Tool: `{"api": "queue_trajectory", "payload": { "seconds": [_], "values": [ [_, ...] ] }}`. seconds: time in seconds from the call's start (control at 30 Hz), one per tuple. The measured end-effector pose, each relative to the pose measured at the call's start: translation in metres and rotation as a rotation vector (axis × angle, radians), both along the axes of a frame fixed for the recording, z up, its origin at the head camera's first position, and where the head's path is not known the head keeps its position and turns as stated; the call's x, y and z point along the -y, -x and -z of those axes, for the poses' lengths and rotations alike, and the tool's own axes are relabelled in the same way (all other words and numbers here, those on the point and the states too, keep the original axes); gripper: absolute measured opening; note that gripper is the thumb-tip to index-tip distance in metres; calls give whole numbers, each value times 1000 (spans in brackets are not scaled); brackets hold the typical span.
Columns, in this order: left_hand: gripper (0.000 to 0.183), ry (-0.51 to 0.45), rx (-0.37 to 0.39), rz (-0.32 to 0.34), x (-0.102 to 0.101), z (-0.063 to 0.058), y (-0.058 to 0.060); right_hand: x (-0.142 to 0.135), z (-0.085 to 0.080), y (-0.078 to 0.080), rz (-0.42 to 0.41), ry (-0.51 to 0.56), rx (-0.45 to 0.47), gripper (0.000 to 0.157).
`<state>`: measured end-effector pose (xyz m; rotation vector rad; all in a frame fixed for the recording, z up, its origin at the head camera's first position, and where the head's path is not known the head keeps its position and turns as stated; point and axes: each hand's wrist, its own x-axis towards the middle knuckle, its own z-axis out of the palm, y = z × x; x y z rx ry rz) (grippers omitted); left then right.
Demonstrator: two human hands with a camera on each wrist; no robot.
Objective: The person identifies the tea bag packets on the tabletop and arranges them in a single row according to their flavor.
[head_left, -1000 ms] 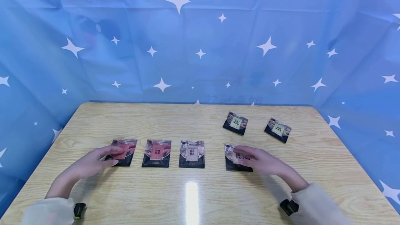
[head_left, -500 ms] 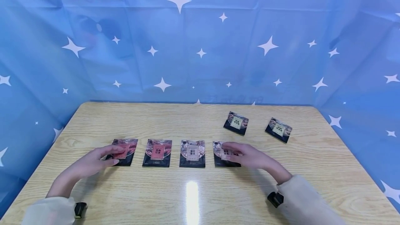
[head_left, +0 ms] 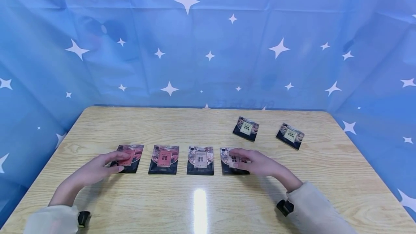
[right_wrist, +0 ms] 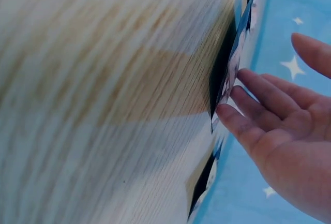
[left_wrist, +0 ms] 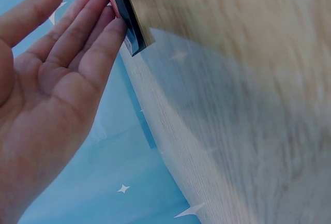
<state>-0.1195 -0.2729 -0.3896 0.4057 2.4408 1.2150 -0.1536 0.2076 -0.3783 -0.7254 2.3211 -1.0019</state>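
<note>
In the head view, four-sided dark tea packets lie flat on the wooden table. My left hand (head_left: 92,169) rests its fingertips on the leftmost red-labelled tea packet (head_left: 135,153), covering part of it. A second red-labelled packet (head_left: 164,160) lies to its right, followed by a pink-labelled floral packet (head_left: 200,161). On another pink-labelled packet (head_left: 226,168), at the right end of this row, my right hand (head_left: 260,163) lays its fingertips. Both wrist views show fairly straight fingers touching the packets' top faces, thumbs held apart: the left one (left_wrist: 123,12), the right one (right_wrist: 227,79).
Behind the row, at the back right, lie two green-labelled packets (head_left: 246,128), both tilted; the farther-right one (head_left: 290,135) is nearer the table's side. A blue star-patterned cloth (head_left: 208,46) hangs around the wooden table (head_left: 156,201). Light glares off the front middle.
My right hand has slid the pink-labelled packet leftward, closer to its match, and the packet now sits straighter. Over the last half second it has barely moved. My left hand stays put.
</note>
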Motion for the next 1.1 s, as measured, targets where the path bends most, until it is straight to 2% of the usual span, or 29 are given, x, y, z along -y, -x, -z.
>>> {"api": "queue_trajectory", "payload": {
  "seconds": [0.27, 0.6, 0.87, 1.1],
  "values": [
    [48, 10, 8, -1, -1, 0, 0, -1, 0, 0, 6, 0, 12, 49],
    [48, 5, 22, -4, 0, -1, -1, -10, -11, 5, 23, -1, -60, 49],
    [48, 14, 16, -9, -1, -2, -1, -25, -17, 22, 125, -4, -58, 52],
    [47, 21, 10, -8, -1, -1, 0, -39, -14, 37, 231, -19, -22, 59]
  ]
}}
